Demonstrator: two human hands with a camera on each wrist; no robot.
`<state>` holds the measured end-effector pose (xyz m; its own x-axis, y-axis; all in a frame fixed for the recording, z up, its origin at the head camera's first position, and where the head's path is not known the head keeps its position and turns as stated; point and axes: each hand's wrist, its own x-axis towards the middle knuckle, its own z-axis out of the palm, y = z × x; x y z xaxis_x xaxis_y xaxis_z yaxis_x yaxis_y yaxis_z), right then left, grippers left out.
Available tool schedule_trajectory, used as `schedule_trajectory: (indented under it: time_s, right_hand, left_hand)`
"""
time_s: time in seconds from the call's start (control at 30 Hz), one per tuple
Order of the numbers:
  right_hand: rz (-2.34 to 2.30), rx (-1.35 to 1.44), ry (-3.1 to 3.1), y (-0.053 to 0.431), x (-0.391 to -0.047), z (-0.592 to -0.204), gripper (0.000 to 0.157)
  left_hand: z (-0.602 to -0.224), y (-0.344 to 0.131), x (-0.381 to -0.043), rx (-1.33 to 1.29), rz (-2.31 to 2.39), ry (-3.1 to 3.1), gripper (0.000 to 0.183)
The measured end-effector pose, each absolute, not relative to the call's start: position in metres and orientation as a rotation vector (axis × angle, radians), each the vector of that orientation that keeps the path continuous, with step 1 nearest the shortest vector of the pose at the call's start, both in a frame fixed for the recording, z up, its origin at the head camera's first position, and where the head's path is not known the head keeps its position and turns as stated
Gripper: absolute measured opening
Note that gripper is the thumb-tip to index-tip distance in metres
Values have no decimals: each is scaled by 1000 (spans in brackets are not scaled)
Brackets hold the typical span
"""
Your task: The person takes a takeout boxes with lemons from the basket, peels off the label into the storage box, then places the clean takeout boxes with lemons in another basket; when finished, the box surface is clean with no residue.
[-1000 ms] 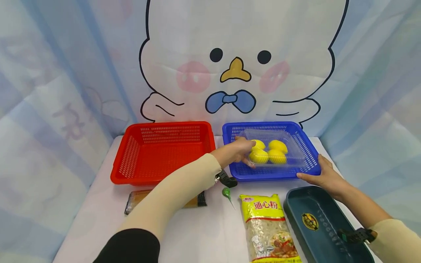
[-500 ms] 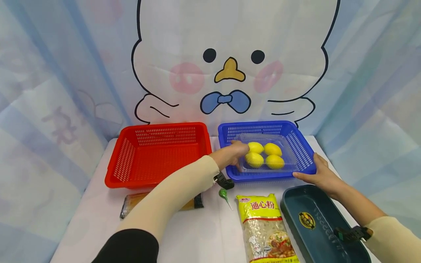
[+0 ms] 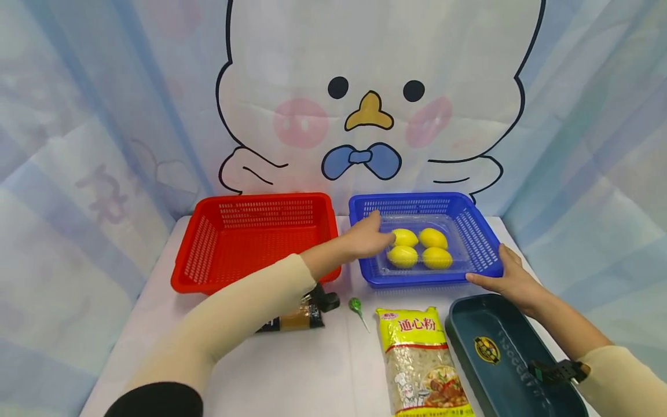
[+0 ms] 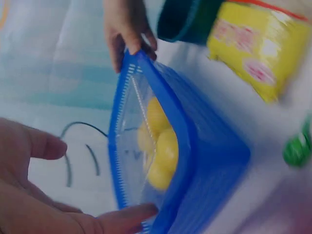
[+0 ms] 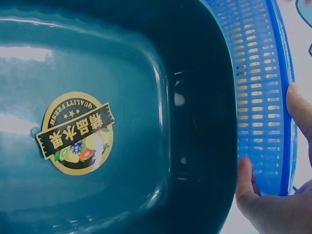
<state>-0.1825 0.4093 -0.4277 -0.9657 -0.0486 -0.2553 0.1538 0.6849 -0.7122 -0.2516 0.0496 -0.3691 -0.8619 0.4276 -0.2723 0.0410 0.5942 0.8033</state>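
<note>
My left hand hangs over the left rim of the blue basket, thumb and fingers spread apart with nothing between them. Inside the basket lies a clear plastic box with several yellow lemons in it. At the basket's front right corner my right hand grips the rim, thumb in front and fingers round the outer side. The right wrist view shows that hand at the basket's wall, beside a dark green tray.
A red basket stands at the left. In front lie a yellow-topped bag of pasta, a green-headed lollipop and a brown packet, partly under my left arm. The green tray fills the near right, below my right forearm.
My left hand has lowered the lemon box into the blue basket, let go of it and drawn back left and up. My right hand keeps its hold on the basket corner.
</note>
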Motion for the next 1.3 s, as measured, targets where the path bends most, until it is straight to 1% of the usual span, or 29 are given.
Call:
schedule_trajectory:
  time_s: [0.1, 0.17, 0.27, 0.37, 0.47, 0.53, 0.67, 0.77, 0.83, 0.93, 1.0, 1.03, 1.17, 1.3]
  right_hand:
    - [-1156, 71, 2651, 411, -187, -427, 125]
    - [-1158, 65, 2656, 413, -189, -427, 124]
    - [-1158, 84, 2660, 419, -185, -428, 123]
    - [-1166, 102, 2654, 425, -179, -430, 122]
    - [-1164, 116, 2665, 434, -172, -430, 122]
    - [-1150, 113, 2684, 441, -169, -429, 121]
    - [-1015, 85, 2753, 455, -166, -421, 119]
    - [-767, 28, 2858, 454, -165, -412, 116]
    - [-564, -66, 2977, 443, -163, -407, 107]
    - [-290, -224, 3178, 415, -160, -401, 88]
    - [-212, -342, 3291, 393, -159, -399, 75]
    - [-204, -381, 3321, 383, -160, -398, 74]
    - [-162, -464, 3345, 353, -165, -398, 86]
    - [-124, -451, 3287, 342, -169, -406, 98]
  left_hand:
    - [-357, 15, -224, 635, 925, 2612, 78]
    - [-353, -12, -206, 680, 745, 2756, 77]
    - [-359, -59, -186, 632, 493, 2942, 82]
    - [-376, -112, -172, 531, 306, 3084, 89]
    - [-397, -157, -163, 468, 210, 3170, 96]
    - [-409, -178, -161, 443, 199, 3195, 98]
    - [-423, -194, -164, 468, 264, 3211, 98]
    - [-426, -196, -167, 476, 281, 3223, 96]
    - [-427, -198, -167, 460, 267, 3222, 96]
    - [-427, -203, -166, 435, 250, 3216, 96]
    - [-427, -207, -166, 432, 244, 3215, 95]
    - [-426, -208, -166, 432, 248, 3216, 94]
    - [-423, -214, -163, 420, 247, 3216, 93]
    - [-421, -219, -157, 396, 256, 3205, 93]
